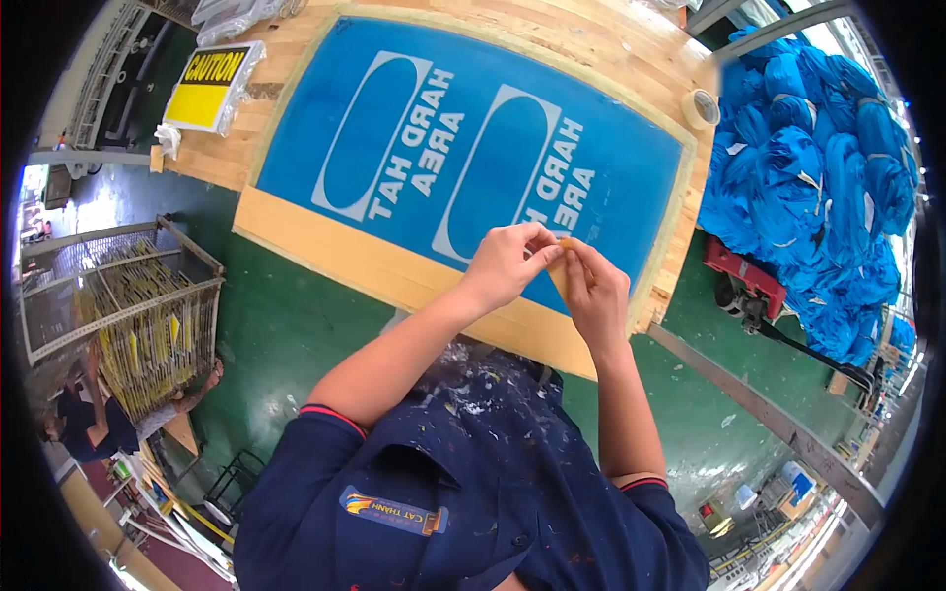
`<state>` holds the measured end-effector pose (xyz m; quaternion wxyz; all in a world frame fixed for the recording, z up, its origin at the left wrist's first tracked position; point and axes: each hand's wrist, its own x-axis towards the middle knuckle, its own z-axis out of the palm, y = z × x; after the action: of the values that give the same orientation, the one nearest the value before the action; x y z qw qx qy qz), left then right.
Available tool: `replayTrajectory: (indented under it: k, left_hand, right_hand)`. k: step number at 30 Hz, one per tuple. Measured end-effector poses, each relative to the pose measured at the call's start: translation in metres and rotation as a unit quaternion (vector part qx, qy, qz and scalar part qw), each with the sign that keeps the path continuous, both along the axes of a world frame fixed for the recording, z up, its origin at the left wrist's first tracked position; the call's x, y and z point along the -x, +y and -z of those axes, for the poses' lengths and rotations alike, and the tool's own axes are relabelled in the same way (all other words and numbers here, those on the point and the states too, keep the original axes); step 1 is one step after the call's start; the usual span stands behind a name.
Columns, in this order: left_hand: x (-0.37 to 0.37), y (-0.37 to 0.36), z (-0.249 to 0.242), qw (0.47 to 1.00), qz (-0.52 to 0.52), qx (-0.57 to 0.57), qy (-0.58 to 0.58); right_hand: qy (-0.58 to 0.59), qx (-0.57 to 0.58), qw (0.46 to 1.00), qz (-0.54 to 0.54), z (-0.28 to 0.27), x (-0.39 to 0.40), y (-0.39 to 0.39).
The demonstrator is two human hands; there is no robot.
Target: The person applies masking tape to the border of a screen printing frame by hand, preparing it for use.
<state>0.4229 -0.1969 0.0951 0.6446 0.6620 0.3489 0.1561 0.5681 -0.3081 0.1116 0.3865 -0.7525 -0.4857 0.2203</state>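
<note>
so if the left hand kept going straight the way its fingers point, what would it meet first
Probably the right hand: the left hand points at it, both pinching a tan tape strip above the blue screen.

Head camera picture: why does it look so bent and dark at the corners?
Head view: a fisheye lens bows the table edge and leaves black corners; glare whitens the green floor; the hands and blue screen stay sharp.

Tape roll [701,106] sits on wooden table [631,59], at its corner. Yellow caution sign [210,87] lies at table's opposite end. Blue bundles [823,167] piled beyond table; red pallet jack [744,281] beside them. Wire rack [138,315] near table, on green floor [286,335].
</note>
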Motion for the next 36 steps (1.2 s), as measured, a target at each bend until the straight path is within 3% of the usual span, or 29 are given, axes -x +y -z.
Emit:
replayTrajectory:
  k: [2,5,6,8,10,11,12,13,14,16,18,20,22,23,25,26,32,36]
  left_hand:
    - [0.009,0.029,-0.012,0.999,0.020,0.020,0.020]
    - [0.017,0.068,-0.010,0.995,0.018,-0.084,0.051]
    - [0.020,0.087,-0.008,0.990,0.012,-0.125,0.068]
    - [0.028,0.132,-0.001,0.995,0.010,-0.078,0.058]
    - [0.038,0.179,-0.010,0.997,0.020,-0.035,0.069]
    - [0.045,0.207,-0.011,0.995,0.005,-0.073,0.063]
    - [0.055,0.245,-0.022,0.993,-0.002,-0.007,0.114]
    - [0.075,0.286,0.012,0.995,-0.023,-0.044,0.081]
    - [0.096,0.330,0.025,0.990,-0.035,-0.063,0.119]
    - [0.146,0.421,0.060,0.985,-0.060,-0.091,0.137]
    - [0.184,0.495,0.073,0.959,-0.112,-0.150,0.212]
    - [0.218,0.557,0.101,0.944,-0.171,-0.180,0.217]
    - [0.236,0.596,0.128,0.917,-0.192,-0.229,0.265]
    - [0.244,0.608,0.138,0.903,-0.201,-0.251,0.286]
    - [0.266,0.626,0.158,0.932,-0.195,-0.138,0.274]
    - [0.265,0.630,0.172,0.942,-0.188,-0.078,0.265]
    - [0.247,0.618,0.160,0.930,-0.241,-0.081,0.267]
    - [0.255,0.621,0.160,0.936,-0.209,-0.048,0.278]
  right_hand:
    - [0.026,0.026,0.999,-0.017,-0.002,0.002,0.025]
    - [0.126,0.182,0.975,-0.012,-0.034,0.002,0.066]
    - [0.202,0.176,0.962,-0.041,-0.030,-0.002,0.078]
    - [0.351,0.163,0.917,-0.095,-0.022,-0.019,0.095]
    - [0.368,0.187,0.902,-0.132,-0.011,-0.032,0.112]
    - [0.367,0.203,0.896,-0.149,-0.011,-0.037,0.120]
    - [0.366,0.219,0.889,-0.166,-0.009,-0.044,0.128]
    - [0.363,0.213,0.892,-0.163,-0.005,-0.056,0.131]
    - [0.361,0.209,0.895,-0.160,0.000,-0.071,0.131]
    - [0.311,0.242,0.908,-0.141,-0.002,-0.119,0.129]
    - [0.176,0.345,0.918,-0.086,-0.023,-0.165,0.137]
    - [0.139,0.366,0.920,0.012,-0.010,-0.234,0.116]
    - [-0.063,0.427,0.902,0.010,-0.001,-0.294,0.104]
    - [-0.108,0.402,0.909,-0.005,0.006,-0.316,0.097]
    - [-0.202,0.366,0.908,-0.019,0.022,-0.359,0.073]
    - [-0.206,0.394,0.895,-0.022,0.022,-0.366,0.073]
    - [-0.216,0.423,0.880,0.003,0.057,-0.383,0.087]
    - [-0.206,0.453,0.867,-0.006,0.061,-0.384,0.102]
